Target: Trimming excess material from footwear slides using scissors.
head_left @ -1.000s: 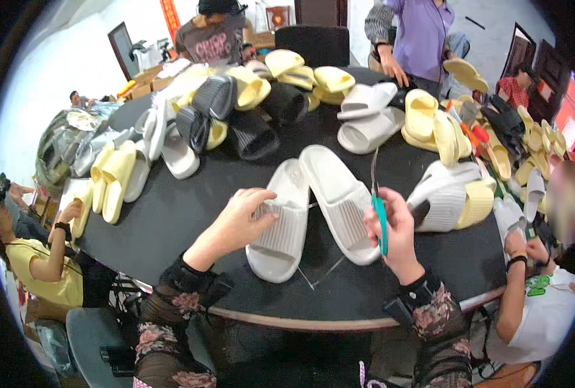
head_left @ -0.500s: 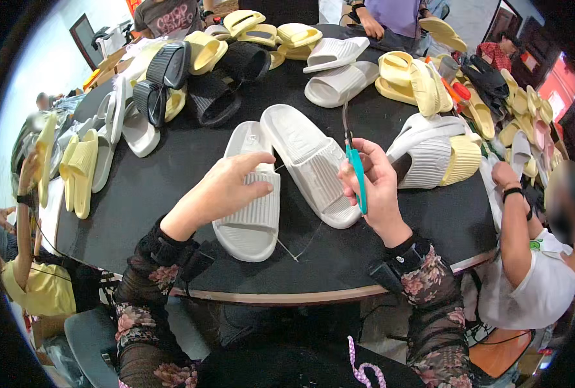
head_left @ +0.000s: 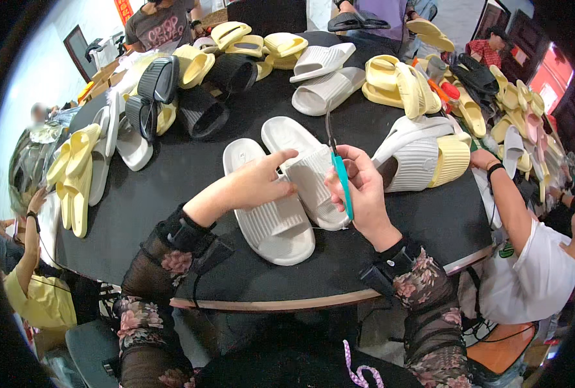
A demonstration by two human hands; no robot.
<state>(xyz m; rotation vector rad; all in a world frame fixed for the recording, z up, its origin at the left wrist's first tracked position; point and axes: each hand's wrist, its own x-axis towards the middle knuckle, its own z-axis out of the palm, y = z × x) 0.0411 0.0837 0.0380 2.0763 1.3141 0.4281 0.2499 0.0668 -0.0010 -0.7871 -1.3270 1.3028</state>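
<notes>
Two pale grey ridged slide slippers lie side by side before me, soles down. My left hand point(head_left: 248, 185) reaches across the left slipper point(head_left: 288, 244), thumb and forefinger apart, with its fingertips by the strap of the right slipper point(head_left: 292, 134). Whether those fingertips touch the strap I cannot tell. In my right hand point(head_left: 367, 197) is a pair of scissors point(head_left: 343, 186) with teal handles, held upright beside the right slipper. Its dark blades point away from me and look closed.
Grey slippers point(head_left: 326, 89) lie at the far side of the black table point(head_left: 164, 239). Grey and yellow slides point(head_left: 413, 161) sit close to my right hand. Black slippers point(head_left: 200, 116) and yellow ones point(head_left: 77, 171) are piled leftward. A co-worker's arm point(head_left: 510, 187) reaches in at right.
My left hand has moved rightward, and the left slipper's heel end has swung right against the other slipper. At left, a co-worker's hand has let go of a yellow slipper.
</notes>
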